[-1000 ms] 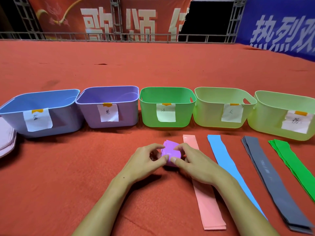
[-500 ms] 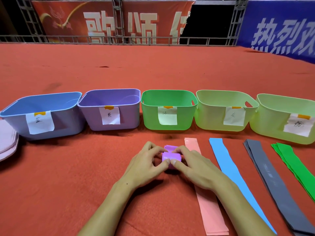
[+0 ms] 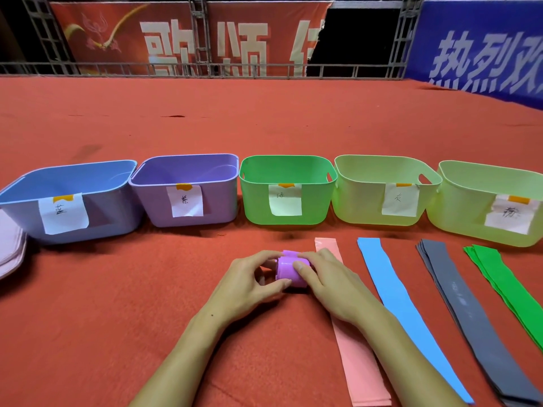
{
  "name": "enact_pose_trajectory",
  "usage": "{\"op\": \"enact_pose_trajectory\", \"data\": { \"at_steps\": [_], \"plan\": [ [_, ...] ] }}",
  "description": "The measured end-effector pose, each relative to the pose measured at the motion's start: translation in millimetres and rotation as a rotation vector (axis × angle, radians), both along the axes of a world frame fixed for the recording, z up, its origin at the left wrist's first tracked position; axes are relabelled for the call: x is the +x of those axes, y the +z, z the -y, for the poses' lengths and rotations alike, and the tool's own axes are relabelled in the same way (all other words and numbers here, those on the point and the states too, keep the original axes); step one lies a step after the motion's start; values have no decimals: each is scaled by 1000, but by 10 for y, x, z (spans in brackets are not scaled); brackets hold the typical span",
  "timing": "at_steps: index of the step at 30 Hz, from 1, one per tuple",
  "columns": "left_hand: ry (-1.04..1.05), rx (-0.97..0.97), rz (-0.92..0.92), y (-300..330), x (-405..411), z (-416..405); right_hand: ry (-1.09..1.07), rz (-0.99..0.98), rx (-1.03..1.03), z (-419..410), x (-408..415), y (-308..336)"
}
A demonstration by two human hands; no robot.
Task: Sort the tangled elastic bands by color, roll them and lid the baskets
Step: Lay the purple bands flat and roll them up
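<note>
- Centre of the frame, low: both hands meet on a purple band (image 3: 291,271) rolled into a short, tight cylinder on the red cloth (image 3: 117,318).
- The left hand (image 3: 249,284) curls round its left end; the right hand (image 3: 326,282) presses fingers over its top and right end. A short tail of band still shows behind the roll.
- Judged progress: sorting looks done, rolling has barely begun, and no basket is lidded.
- Right of the hands, four flat strips lie side by side, apart: a pink band (image 3: 355,356), a blue band (image 3: 402,306), a stack of grey bands (image 3: 470,312), and green bands (image 3: 505,283). All look thin, smooth and floppy.
- Across the middle stands a row of five open plastic baskets with rounded corners and paper labels: the blue basket (image 3: 111,210), purple basket (image 3: 220,201), green basket (image 3: 255,198), and two pale green baskets (image 3: 361,207). What they hold, if anything, is hidden.
- At the left edge, a stack of pale pink lids (image 3: 8,248) waits.
</note>
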State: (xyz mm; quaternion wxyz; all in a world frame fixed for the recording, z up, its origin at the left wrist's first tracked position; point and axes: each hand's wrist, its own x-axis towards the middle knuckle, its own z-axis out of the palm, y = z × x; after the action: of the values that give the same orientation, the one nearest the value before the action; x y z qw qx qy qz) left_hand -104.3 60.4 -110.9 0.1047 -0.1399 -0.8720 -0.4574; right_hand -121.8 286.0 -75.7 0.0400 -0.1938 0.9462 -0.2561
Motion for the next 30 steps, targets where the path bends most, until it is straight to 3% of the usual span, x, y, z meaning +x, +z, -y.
{"op": "enact_pose_trajectory", "data": {
  "at_steps": [4,12,30],
  "plan": [
    [11,4,8,-9,-41,-35,-35,-68,-61,46,10,3],
    [115,-89,52,-27,-74,-37,19,-113,24,27,34,23],
    [354,-484,90,119,-199,-248,-51,-242,159,168,-135,-105]
  ]
}}
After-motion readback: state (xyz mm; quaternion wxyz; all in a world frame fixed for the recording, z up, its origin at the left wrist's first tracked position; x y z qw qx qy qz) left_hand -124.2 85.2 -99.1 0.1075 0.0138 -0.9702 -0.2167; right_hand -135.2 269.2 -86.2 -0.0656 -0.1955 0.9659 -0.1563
